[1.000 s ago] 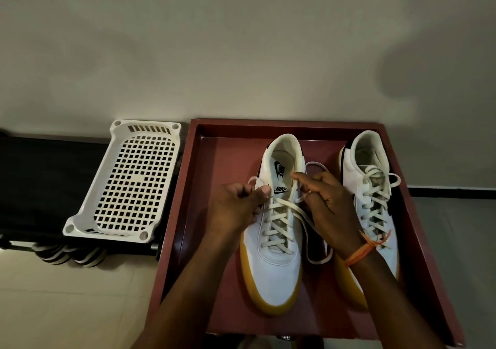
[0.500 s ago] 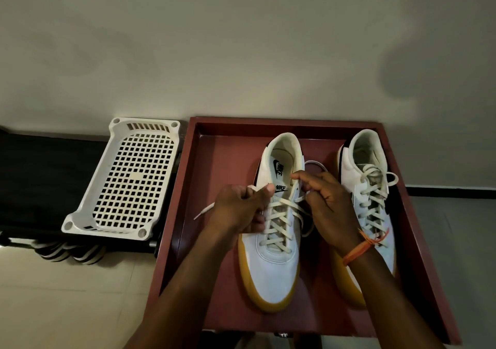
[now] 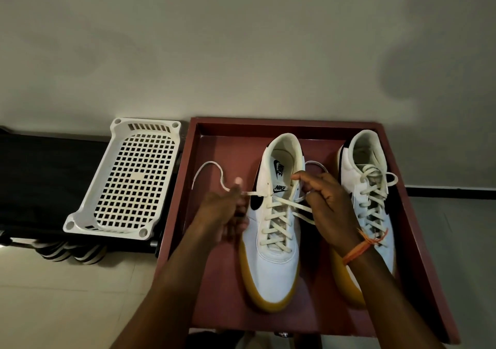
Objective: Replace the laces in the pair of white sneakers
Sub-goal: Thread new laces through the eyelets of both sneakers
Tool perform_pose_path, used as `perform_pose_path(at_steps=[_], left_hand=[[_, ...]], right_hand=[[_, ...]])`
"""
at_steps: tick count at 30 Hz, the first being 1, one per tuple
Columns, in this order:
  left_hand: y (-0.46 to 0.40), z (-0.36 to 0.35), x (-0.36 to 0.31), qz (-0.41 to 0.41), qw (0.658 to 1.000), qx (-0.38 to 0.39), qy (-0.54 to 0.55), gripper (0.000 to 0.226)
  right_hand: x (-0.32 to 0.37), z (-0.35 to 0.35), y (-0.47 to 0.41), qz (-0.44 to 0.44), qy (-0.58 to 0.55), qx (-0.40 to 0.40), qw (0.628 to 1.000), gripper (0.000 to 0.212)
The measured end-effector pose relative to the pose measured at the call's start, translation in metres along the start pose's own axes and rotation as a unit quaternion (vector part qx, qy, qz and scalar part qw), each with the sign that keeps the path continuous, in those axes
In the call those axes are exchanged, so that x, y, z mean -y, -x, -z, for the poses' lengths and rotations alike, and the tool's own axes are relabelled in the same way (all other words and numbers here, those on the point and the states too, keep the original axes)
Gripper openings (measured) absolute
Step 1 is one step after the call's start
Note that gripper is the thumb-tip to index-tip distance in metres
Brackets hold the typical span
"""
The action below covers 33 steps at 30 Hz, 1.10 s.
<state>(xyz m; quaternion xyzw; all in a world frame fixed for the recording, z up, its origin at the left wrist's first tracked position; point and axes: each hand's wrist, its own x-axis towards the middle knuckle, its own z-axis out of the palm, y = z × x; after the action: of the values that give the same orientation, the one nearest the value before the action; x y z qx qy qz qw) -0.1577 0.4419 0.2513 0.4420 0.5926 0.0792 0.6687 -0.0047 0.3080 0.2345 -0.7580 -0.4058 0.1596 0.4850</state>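
Two white sneakers with gum soles stand in a red-brown tray, toes toward me. The left sneaker carries a cream lace crossed up its eyelets. My left hand pinches the lace's left end just outside the top eyelet; the free end curls out over the tray floor. My right hand grips the sneaker's right collar and the other lace strand. The right sneaker is fully laced and partly hidden behind my right wrist with its orange thread band.
A white perforated plastic basket lies upside down on a black bench left of the tray. Striped objects sit under the bench on the pale floor. A plain wall stands behind everything.
My left hand has drawn the lace end out to the left through the top eyelet, so the free end now trails over the tray floor. My right hand stayed at the collar.
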Motion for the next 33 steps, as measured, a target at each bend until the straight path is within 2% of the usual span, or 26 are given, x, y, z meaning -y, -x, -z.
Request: perform_pose_path(at_steps=[4, 6, 8, 12, 16, 19, 21, 23, 25, 28, 30, 33], left_hand=[[0.013, -0.012, -0.008, -0.017, 0.995, 0.085, -0.058, 0.061], [0.016, -0.014, -0.007, -0.047, 0.989, 0.127, -0.065, 0.051], [0.018, -0.019, -0.004, -0.088, 0.986, 0.135, -0.038, 0.037], [0.015, -0.022, -0.005, -0.104, 0.989, 0.097, 0.043, 0.021], [0.010, -0.020, -0.002, -0.131, 0.987, 0.069, 0.056, 0.022], [-0.006, -0.006, -0.002, -0.180, 0.975, -0.076, 0.102, 0.026], [-0.017, 0.009, -0.002, -0.169, 0.965, -0.132, 0.150, 0.028], [-0.017, 0.015, -0.003, -0.119, 0.983, -0.084, 0.108, 0.034], [-0.004, 0.010, -0.007, -0.037, 0.999, 0.022, 0.018, 0.048], [0.014, -0.002, -0.014, 0.021, 0.987, 0.131, -0.087, 0.058], [0.016, -0.009, -0.013, 0.015, 0.987, 0.142, -0.073, 0.045], [0.012, -0.017, -0.006, -0.035, 0.992, 0.117, 0.039, 0.023]], right_hand=[[0.001, 0.000, 0.000, -0.017, -0.022, -0.002, 1.000, 0.048], [0.002, -0.002, 0.001, -0.021, -0.027, -0.003, 0.999, 0.046], [0.002, -0.003, 0.001, -0.025, -0.027, -0.004, 0.999, 0.045], [0.003, -0.002, 0.001, -0.030, -0.032, -0.006, 0.999, 0.044], [0.006, -0.003, 0.001, -0.031, -0.030, -0.004, 0.999, 0.044], [0.006, 0.001, 0.001, -0.032, -0.032, -0.002, 0.999, 0.046], [0.005, 0.001, 0.001, -0.032, -0.034, -0.002, 0.999, 0.046], [0.003, -0.001, 0.002, -0.034, -0.040, -0.007, 0.999, 0.048], [0.002, -0.002, 0.001, -0.040, -0.050, -0.006, 0.998, 0.047], [0.001, -0.001, 0.001, -0.038, -0.048, -0.007, 0.998, 0.045], [0.001, -0.001, 0.001, -0.034, -0.046, -0.006, 0.998, 0.045], [0.002, -0.002, 0.001, -0.027, -0.042, -0.005, 0.999, 0.046]])
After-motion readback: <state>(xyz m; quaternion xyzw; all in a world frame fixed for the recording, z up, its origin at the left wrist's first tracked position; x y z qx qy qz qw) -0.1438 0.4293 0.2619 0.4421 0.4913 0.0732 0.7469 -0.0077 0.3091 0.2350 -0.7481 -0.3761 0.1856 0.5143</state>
